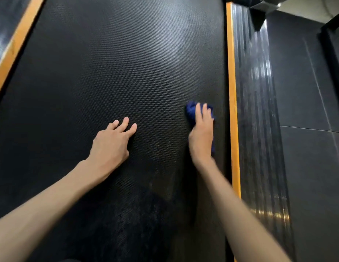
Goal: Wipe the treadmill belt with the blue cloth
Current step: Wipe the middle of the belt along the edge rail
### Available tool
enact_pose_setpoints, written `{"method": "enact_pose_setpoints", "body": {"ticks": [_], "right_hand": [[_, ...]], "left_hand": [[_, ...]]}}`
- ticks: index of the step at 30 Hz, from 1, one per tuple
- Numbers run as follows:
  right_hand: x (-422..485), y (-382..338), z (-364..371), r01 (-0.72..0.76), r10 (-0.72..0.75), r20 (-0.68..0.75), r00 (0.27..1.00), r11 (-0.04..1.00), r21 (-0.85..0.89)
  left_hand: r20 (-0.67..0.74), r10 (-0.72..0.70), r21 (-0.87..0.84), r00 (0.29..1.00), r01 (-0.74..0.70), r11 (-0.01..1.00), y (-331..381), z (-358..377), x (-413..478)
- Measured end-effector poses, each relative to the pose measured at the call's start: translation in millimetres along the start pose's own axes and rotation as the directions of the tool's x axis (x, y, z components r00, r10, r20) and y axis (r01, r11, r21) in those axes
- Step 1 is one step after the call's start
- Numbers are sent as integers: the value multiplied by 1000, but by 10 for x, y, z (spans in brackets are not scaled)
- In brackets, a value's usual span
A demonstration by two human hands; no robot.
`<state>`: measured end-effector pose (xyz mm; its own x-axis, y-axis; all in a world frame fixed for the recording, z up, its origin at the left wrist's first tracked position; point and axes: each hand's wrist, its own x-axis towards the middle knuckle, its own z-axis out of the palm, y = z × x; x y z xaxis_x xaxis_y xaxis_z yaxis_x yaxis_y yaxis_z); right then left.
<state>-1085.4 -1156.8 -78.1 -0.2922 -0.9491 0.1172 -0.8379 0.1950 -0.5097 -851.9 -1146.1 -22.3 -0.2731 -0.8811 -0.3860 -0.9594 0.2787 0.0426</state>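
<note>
Obs.: The blue cloth (191, 110) lies bunched on the treadmill belt (108, 72), just beside the orange strip (232, 91) that edges the belt on the person's right.

Hands: The two hands are apart. The right hand (201, 137) sits on top of the cloth, fingers laid fairly straight over the bunch and pressing it down; a tail of fabric shows along the little-finger side, toward the strip. The thumb is hidden, so I cannot tell whether it hooks under. The left hand (112, 142) holds nothing. It rests on the bare belt well away from the strip, fingers spread, tips touching the surface.

Handling, my judgement: The cloth looks soft and light and will crumple rather than hold a shape. It likely needs a flat palm over the middle of the bunch, or it rolls out from under. The belt has a fine dotted texture that should drag on fabric, so steady downward pressure matters more than grip. The belt may also shift under a hard push, and the left hand looks placed to brace.

Surroundings: Past the strip runs a ribbed dark side rail (259, 110), then grey floor tiles (306, 167). A second orange strip (15, 44) edges the far side of the belt.

Obstructions: Nothing lies on the belt ahead of the cloth. The raised strip limits sideways travel, and the braced left hand covers part of the middle.
</note>
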Motion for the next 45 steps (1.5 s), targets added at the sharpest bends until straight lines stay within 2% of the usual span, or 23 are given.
{"method": "enact_pose_setpoints", "body": {"ticks": [1,5,8,10,11,13,14,15,16,20,23,27,29,30,31,33,36,38,39,40,42,45], "right_hand": [[-334,-28,4,30,-30,4,1000,999,27],[-1381,-54,-143,116,-128,170,977,990,77],[-1004,-6,-155,211,-239,215,947,967,145],[-374,-7,40,424,-484,173,858,856,296],[-25,-7,160,423,-474,119,872,854,303],[675,-87,229,101,-120,101,988,979,176],[930,-119,249,-43,36,52,998,988,148],[1086,-167,261,-109,106,31,994,989,103],[1099,-215,246,-115,114,21,993,991,69],[353,-316,271,111,-113,24,993,991,73],[-788,-378,154,213,-221,140,965,974,73],[-1672,-360,13,460,-460,345,818,883,88],[-1541,-241,-36,563,-571,368,734,815,141],[-1390,-196,-34,581,-598,361,716,796,167],[-1178,-187,-36,575,-603,337,723,796,191],[-579,-185,47,492,-529,260,808,848,196],[397,-283,227,229,-255,173,951,961,156],[706,-420,298,64,-88,171,981,988,138],[679,-495,316,36,-58,168,984,990,133],[531,-540,312,66,-88,162,983,988,136],[-37,-539,226,201,-235,176,956,961,190],[-1053,-366,-38,370,-413,315,855,910,189]], "left_hand": [[-12,6,-6,1000,-6,1000,-6,6,-1],[-100,51,-66,994,-58,996,-90,70,-39],[-205,91,-178,974,-129,976,-196,195,-71],[-261,85,-227,961,-147,963,-235,278,-108],[-282,77,-216,956,-141,966,-241,313,-146],[-292,60,-190,955,-119,975,-266,370,-225],[-286,52,-186,957,-109,977,-294,383,-262],[-278,42,-186,960,-96,978,-327,385,-292],[-272,27,-189,962,-81,979,-366,380,-310],[-242,-79,-254,967,15,967,-440,382,-311],[-212,-140,-285,967,76,956,-380,406,-272],[-221,-147,-272,964,83,959,-342,379,-262],[-224,-121,-249,967,63,966,-375,363,-295],[-224,-105,-232,969,52,971,-395,361,-317],[-227,-96,-218,969,46,975,-413,363,-348],[-249,-87,-197,964,37,980,-422,388,-415],[-262,-54,-166,964,10,986,-362,460,-525],[-263,-17,-148,965,-23,989,-312,508,-586],[-265,-4,-142,964,-35,989,-293,526,-609],[-265,4,-141,964,-43,989,-284,540,-621],[-279,10,-142,960,-52,989,-292,529,-591],[-296,9,-133,955,-50,990,-306,457,-510]]}}
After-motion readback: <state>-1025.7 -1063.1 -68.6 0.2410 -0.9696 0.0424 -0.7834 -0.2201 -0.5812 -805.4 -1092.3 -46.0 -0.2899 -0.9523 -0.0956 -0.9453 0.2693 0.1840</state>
